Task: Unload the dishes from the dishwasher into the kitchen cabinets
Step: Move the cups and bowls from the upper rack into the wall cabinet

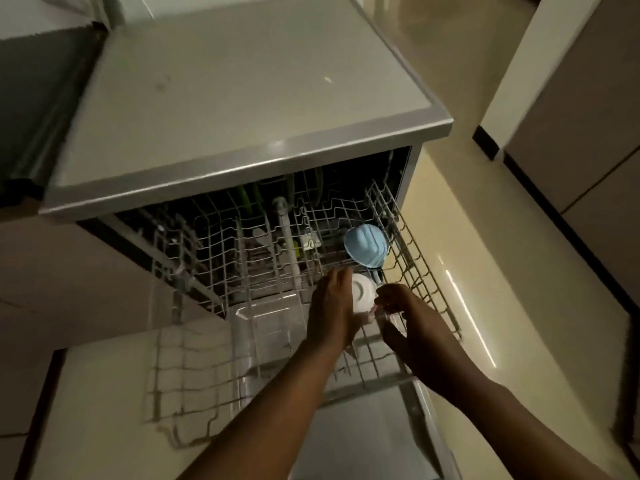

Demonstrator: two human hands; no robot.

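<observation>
The dishwasher's upper wire rack is pulled out below the grey countertop. A white cup stands upside down near the rack's right side. My left hand is wrapped around its left side. My right hand sits at its right, fingers curled over a clear glass item whose shape I cannot make out. A light blue cup lies upside down just behind the white one. Green plates stand deeper inside, in the dark.
The open dishwasher door lies flat under my forearms. A clear plastic container rests in the rack to the left of my hands. Glossy cream floor runs along the right, bordered by cabinets at far right.
</observation>
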